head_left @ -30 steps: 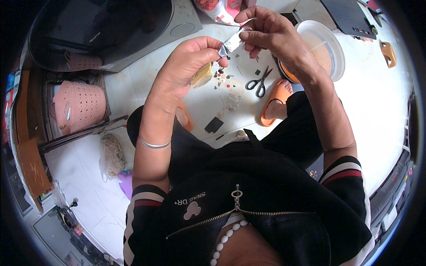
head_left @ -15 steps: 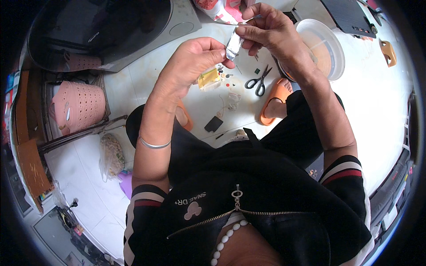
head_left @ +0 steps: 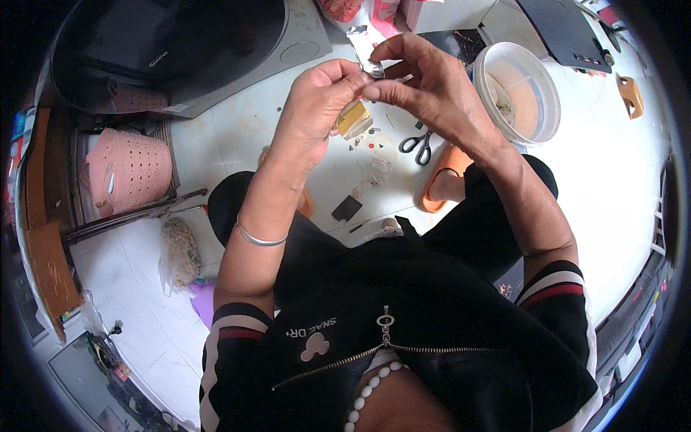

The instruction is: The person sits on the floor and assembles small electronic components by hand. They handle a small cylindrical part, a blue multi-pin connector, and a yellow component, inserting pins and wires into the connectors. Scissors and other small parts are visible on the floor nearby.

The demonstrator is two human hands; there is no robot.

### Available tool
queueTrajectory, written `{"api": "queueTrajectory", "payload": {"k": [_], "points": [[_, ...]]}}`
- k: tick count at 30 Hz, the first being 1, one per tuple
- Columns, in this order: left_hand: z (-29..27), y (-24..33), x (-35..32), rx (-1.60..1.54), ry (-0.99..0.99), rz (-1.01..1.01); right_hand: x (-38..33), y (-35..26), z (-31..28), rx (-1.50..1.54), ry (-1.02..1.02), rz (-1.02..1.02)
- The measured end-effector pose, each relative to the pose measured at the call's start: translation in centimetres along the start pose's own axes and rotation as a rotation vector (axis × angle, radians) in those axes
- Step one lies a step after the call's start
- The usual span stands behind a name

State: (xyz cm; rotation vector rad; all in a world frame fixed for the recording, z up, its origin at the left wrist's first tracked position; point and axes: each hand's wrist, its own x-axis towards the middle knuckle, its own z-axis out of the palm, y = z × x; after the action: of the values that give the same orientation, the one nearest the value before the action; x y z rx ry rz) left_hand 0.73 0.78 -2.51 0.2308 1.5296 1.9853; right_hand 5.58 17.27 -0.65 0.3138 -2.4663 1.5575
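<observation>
A narrow strip of crinkled silver foil [head_left: 361,47] is held up in front of me over the floor. My left hand [head_left: 311,108] pinches its lower end between thumb and forefinger. From the other side, my right hand [head_left: 425,85] curls its fingers round the same end, forefinger against the foil; its exact grip is partly hidden. Below on the floor lie a yellow packet [head_left: 354,121], black-handled scissors [head_left: 417,147] partly behind my right wrist, a small clear bag [head_left: 380,171] and a flat black piece [head_left: 347,209]. Several tiny loose parts are scattered beside the packet.
A white plastic bucket [head_left: 553,108] stands to the right, beyond my orange slipper [head_left: 446,176]. At left are a pink perforated basket [head_left: 137,173] and a clear bag of pale lumps [head_left: 180,252]. A large dark glossy appliance [head_left: 173,50] fills the far left.
The foil has swung from slanting right to pointing away and slightly left. My right hand has moved down from its upper end to the lower end, beside my left fingers.
</observation>
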Motion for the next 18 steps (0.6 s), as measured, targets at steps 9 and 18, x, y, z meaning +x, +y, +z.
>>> {"api": "queueTrajectory", "payload": {"k": [9, 18], "points": [[0.7, 0.5, -0.2, 0.018, -0.033, 0.028, 0.0, 0.5, 0.1, -0.046, 0.032, -0.091], [0.5, 1.3, -0.4, 0.015, 0.012, -0.003, 0.2, 1.0, 0.1, -0.152, 0.123, -0.168]]}}
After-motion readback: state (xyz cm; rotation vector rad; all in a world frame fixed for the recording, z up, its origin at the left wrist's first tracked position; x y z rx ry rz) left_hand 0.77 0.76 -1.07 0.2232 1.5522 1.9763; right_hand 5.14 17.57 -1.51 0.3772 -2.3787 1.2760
